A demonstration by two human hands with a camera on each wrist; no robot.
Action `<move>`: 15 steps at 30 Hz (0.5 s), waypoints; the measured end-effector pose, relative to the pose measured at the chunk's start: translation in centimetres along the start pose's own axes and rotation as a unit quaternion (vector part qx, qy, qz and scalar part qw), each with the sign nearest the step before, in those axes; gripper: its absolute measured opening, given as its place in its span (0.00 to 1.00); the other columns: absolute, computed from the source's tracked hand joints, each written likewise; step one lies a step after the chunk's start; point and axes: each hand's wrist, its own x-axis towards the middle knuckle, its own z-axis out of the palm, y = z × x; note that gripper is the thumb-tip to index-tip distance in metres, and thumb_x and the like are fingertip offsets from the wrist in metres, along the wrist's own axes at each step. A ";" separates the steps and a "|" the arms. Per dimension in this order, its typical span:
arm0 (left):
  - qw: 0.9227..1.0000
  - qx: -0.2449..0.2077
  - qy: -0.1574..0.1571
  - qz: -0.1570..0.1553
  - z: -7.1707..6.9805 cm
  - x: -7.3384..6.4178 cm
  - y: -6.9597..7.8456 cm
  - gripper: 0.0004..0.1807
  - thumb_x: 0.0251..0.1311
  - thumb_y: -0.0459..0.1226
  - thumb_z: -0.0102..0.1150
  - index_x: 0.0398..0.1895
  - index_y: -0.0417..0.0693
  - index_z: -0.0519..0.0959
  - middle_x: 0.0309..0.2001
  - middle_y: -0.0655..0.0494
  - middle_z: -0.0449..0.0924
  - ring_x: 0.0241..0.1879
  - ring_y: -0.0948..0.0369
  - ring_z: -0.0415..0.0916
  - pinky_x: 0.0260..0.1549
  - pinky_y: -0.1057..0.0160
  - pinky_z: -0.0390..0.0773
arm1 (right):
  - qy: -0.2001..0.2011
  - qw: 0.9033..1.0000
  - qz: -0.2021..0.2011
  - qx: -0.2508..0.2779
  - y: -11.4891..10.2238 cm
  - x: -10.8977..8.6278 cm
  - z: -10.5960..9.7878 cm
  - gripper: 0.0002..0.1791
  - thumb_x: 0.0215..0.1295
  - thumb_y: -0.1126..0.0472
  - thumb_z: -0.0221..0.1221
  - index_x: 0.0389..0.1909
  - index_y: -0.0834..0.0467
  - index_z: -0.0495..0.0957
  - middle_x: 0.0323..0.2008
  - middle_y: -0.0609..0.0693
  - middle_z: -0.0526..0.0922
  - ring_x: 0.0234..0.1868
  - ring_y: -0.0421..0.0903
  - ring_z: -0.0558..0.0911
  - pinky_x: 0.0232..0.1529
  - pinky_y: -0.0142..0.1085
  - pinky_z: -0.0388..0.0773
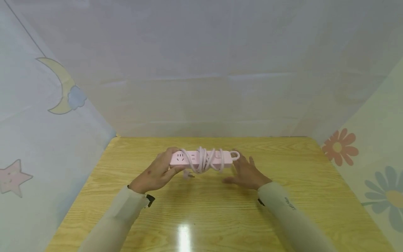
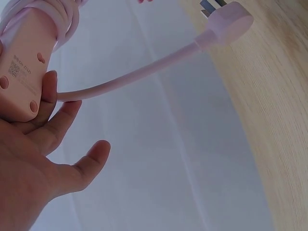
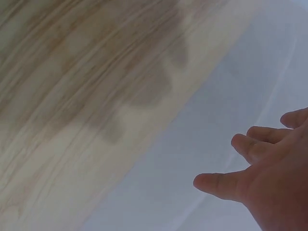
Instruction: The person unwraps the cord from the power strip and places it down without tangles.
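Note:
A pink power strip point(image 1: 194, 162) is held up over the wooden table, its socket face visible in the head view. Its pale pink cord point(image 1: 204, 161) is wound several times around the middle. My left hand point(image 1: 158, 173) grips the strip's left end, thumb along the near side. The left wrist view shows the underside with screw holes, and a loose length of cord running by the fingers to a plug point(image 2: 232, 23) with metal prongs. Beside the strip's right end, near the cord loop, my right hand point(image 1: 247, 174) has its fingers spread and holds nothing.
The wooden table point(image 1: 201, 206) stretches beneath both hands. A pale cloth wall point(image 1: 201, 105) rises behind its far edge. Cloth side walls carry a moon point(image 1: 64, 82) and a star on the left, and flowers point(image 1: 340, 147) on the right.

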 end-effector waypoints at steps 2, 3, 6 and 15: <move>1.000 0.004 0.002 0.011 0.0 0.0 0.1 0.21 0.73 0.39 0.55 0.63 0.43 0.63 0.54 0.54 0.77 0.50 0.61 0.75 0.47 0.56 0.76 | -0.002 1.000 0.000 0.002 -0.1 0.3 0.4 0.57 0.56 0.34 0.68 0.79 0.51 0.51 0.78 0.60 0.47 0.77 0.61 0.46 0.67 0.70 0.33; 1.000 0.008 0.003 0.016 0.0 0.0 0.2 0.21 0.73 0.38 0.55 0.63 0.43 0.63 0.53 0.54 0.77 0.50 0.61 0.74 0.48 0.55 0.76 | -0.004 1.000 0.001 0.001 -0.2 0.4 0.5 0.57 0.55 0.34 0.68 0.79 0.50 0.51 0.78 0.59 0.47 0.77 0.60 0.46 0.68 0.70 0.33; 1.000 0.014 0.003 0.025 0.0 0.0 0.3 0.20 0.72 0.37 0.55 0.62 0.43 0.64 0.54 0.54 0.77 0.51 0.60 0.74 0.49 0.55 0.75 | -0.008 1.000 0.002 -0.002 -0.2 1.0 1.0 0.55 0.53 0.33 0.69 0.78 0.48 0.56 0.78 0.56 0.51 0.77 0.58 0.49 0.68 0.70 0.33; 0.999 0.021 0.003 0.030 0.2 -0.3 0.5 0.20 0.73 0.37 0.54 0.63 0.42 0.64 0.55 0.52 0.75 0.46 0.60 0.71 0.44 0.57 0.74 | -0.013 0.997 -0.048 0.060 -0.2 2.1 2.1 0.49 0.50 0.40 0.75 0.73 0.41 0.63 0.72 0.44 0.65 0.72 0.48 0.63 0.72 0.53 0.53</move>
